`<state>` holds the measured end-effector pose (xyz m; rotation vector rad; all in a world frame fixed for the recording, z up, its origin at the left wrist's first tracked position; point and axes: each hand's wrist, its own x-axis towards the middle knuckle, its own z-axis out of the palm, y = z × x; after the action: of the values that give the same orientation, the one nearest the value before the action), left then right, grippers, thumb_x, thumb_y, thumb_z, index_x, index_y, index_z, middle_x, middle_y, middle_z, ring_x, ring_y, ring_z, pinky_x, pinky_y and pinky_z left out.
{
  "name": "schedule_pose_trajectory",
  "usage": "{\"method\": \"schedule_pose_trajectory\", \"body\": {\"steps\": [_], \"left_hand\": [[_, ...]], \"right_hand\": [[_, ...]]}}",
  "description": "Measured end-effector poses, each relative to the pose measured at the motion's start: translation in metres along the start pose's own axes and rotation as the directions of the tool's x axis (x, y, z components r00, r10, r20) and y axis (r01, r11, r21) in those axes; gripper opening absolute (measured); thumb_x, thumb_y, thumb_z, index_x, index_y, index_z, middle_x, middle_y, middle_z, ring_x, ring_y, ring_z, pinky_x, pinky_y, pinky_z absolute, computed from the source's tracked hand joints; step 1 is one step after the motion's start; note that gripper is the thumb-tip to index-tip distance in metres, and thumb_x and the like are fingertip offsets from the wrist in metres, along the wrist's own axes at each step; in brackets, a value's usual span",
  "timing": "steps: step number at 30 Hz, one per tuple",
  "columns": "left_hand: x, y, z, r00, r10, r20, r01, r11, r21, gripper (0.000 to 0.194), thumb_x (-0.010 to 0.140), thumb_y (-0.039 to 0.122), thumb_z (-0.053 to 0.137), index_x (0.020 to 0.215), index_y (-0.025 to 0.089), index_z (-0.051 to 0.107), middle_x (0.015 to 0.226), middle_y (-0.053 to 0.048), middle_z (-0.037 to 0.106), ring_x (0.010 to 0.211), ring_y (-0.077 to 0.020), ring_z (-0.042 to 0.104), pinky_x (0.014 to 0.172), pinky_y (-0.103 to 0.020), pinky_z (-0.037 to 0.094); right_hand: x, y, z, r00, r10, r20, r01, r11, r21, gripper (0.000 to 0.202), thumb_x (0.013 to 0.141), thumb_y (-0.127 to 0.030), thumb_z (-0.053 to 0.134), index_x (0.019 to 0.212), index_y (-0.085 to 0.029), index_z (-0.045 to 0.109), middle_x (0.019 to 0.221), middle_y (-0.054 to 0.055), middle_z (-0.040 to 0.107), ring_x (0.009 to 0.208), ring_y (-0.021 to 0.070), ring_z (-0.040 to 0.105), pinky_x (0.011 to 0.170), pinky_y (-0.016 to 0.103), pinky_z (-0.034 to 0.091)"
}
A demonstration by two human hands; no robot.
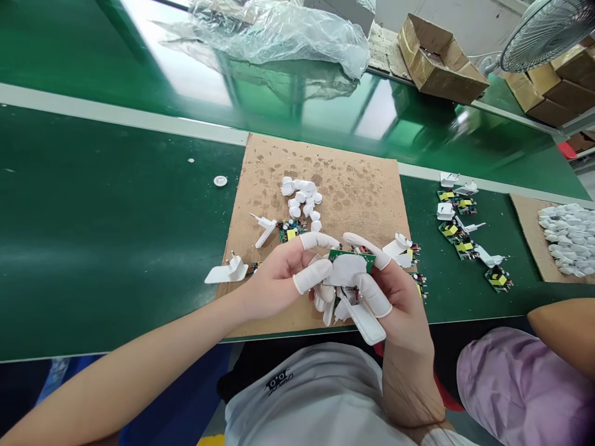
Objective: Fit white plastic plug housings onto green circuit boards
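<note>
A green circuit board (370, 261) with a white patch on its face is held between both hands above the cardboard's front edge. My left hand (297, 266), in white finger cots, grips its left side with thumb and fingers. On the right side, my right hand (388, 285) pinches the board, also with cots on. A white plug casing (365, 319) hangs below the board, beside the right thumb. Under the hands lie more white parts, partly hidden. Behind the left hand is another circuit board (290, 230) next to a white plug piece (264, 229).
White caps (304, 195) are piled on the cardboard sheet (357, 179). More boards with plugs (458, 238) lie to the right, before a second cardboard with white pieces (567, 238). A person's arm (564, 328) is at the right. Plastic bag (297, 31), open box (439, 59) and fan (543, 34) stand behind.
</note>
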<state>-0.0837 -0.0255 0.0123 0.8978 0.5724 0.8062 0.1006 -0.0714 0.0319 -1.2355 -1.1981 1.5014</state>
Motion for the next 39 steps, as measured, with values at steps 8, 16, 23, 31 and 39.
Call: {"method": "schedule_pose_trajectory", "body": {"steps": [8, 16, 23, 31, 39], "left_hand": [[0.0, 0.002, 0.007, 0.999, 0.002, -0.044, 0.001, 0.998, 0.066, 0.042, 0.074, 0.033, 0.083, 0.106, 0.015, 0.061, 0.062, 0.002, 0.067, 0.049, -0.0124, 0.064, 0.05, -0.022, 0.054], [0.002, -0.001, 0.005, 0.998, -0.06, -0.016, 0.061, 0.998, 0.023, 0.042, 0.078, 0.034, 0.08, 0.107, 0.018, 0.054, 0.063, 0.003, 0.069, 0.049, -0.0122, 0.065, 0.05, -0.022, 0.053], [0.003, 0.002, 0.005, 0.995, -0.081, -0.052, 0.084, 0.995, 0.056, 0.049, 0.072, 0.047, 0.083, 0.101, 0.017, 0.057, 0.056, 0.004, 0.066, 0.045, -0.0116, 0.062, 0.047, -0.022, 0.052], [0.003, 0.004, 0.008, 0.989, -0.088, -0.121, 0.106, 0.982, 0.154, 0.044, 0.078, 0.051, 0.076, 0.099, 0.016, 0.059, 0.052, 0.003, 0.064, 0.042, -0.0117, 0.06, 0.043, -0.02, 0.049], [0.005, 0.001, 0.005, 0.986, -0.116, -0.119, 0.13, 0.985, 0.113, 0.051, 0.077, 0.056, 0.076, 0.102, 0.014, 0.061, 0.053, 0.002, 0.065, 0.041, -0.0125, 0.06, 0.041, -0.021, 0.049]], "right_hand": [[0.005, 0.004, 0.001, 0.999, -0.006, 0.049, 0.003, 0.998, 0.058, 0.055, 0.09, -0.047, 0.069, 0.139, -0.025, 0.058, 0.121, 0.009, 0.073, 0.097, 0.0253, 0.072, 0.078, 0.037, 0.065], [0.014, 0.003, 0.002, 0.997, -0.067, -0.025, 0.068, 0.995, 0.079, 0.037, 0.091, -0.039, 0.07, 0.126, -0.028, 0.067, 0.11, 0.005, 0.076, 0.095, 0.0208, 0.073, 0.082, 0.033, 0.062], [0.021, 0.005, 0.01, 0.992, -0.079, -0.097, 0.081, 0.997, 0.016, 0.031, 0.09, -0.046, 0.068, 0.112, -0.024, 0.072, 0.101, 0.005, 0.078, 0.086, 0.0208, 0.074, 0.077, 0.034, 0.062], [0.019, 0.007, 0.007, 0.996, -0.059, -0.062, 0.06, 0.998, 0.019, 0.039, 0.092, -0.053, 0.063, 0.119, -0.025, 0.069, 0.108, 0.006, 0.077, 0.09, 0.0214, 0.074, 0.078, 0.034, 0.062], [0.014, 0.008, 0.002, 1.0, 0.012, 0.028, -0.015, 0.997, 0.082, 0.045, 0.094, -0.044, 0.063, 0.136, -0.027, 0.059, 0.12, 0.006, 0.073, 0.097, 0.0209, 0.072, 0.078, 0.033, 0.063]]}}
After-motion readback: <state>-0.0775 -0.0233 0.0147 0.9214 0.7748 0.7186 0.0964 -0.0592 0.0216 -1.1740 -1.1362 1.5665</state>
